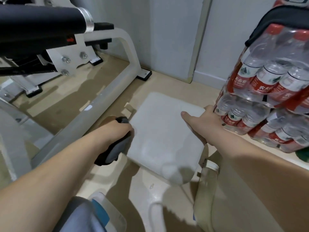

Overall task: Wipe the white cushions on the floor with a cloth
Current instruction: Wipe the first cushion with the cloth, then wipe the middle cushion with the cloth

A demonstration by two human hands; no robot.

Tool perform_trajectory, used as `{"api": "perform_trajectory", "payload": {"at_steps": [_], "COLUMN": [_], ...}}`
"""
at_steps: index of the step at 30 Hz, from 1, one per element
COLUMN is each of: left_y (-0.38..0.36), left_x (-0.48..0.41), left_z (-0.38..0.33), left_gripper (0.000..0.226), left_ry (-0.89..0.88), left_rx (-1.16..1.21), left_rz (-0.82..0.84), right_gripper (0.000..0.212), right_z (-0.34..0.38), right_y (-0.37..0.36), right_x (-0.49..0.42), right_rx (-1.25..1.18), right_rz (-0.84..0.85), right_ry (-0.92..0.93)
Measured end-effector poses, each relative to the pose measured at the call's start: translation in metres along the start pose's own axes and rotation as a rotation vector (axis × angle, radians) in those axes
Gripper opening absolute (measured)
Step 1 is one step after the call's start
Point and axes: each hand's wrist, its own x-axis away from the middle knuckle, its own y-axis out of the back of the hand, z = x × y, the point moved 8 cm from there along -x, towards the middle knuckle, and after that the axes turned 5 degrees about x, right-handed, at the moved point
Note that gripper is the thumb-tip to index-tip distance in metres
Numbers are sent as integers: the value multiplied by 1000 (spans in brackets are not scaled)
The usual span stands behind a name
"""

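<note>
A white square cushion [160,136] is lifted off the beige floor and tilted toward me. My right hand [203,119] grips its right edge, thumb lying on the top face and fingers underneath. My left hand [119,128] is closed on a dark grey cloth [115,151] and presses against the cushion's left edge. The cloth hangs down below that hand. No other cushion shows in this view.
A white metal exercise-machine frame [100,104] with a black padded bar [40,29] fills the left. Shrink-wrapped packs of water bottles [267,91] are stacked on the right, close to my right hand. Grey walls stand behind. A white bag lies by my knees.
</note>
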Motion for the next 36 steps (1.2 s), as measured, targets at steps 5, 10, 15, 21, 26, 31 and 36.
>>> {"api": "perform_trajectory", "payload": {"at_steps": [5, 10, 15, 21, 26, 31, 36], "left_y": [24, -16, -115, -130, -134, -149, -254], "left_x": [23, 55, 56, 40, 39, 83, 169], "left_z": [-38, -103, -113, -105, -112, -164, -189], "left_gripper": [16, 39, 45, 49, 44, 37, 44], "left_ry": [-281, -699, -682, -644, -597, -672, -942], "left_rx": [-365, -198, -324, -335, -397, -190, -250], "left_rz": [-242, -316, -44, -132, -183, -143, 242], "right_gripper": [92, 80, 25, 66, 45, 30, 17], "right_z": [8, 9, 3, 2, -14, -51, -129], "right_y": [-26, -21, -22, -18, 31, 85, 123], "right_x": [10, 22, 22, 18, 60, 124, 179], "right_rx": [146, 178, 325, 170, 245, 174, 284], "right_rz": [82, 52, 55, 272, 100, -19, 3], "right_ry": [79, 165, 209, 129, 220, 184, -44]}}
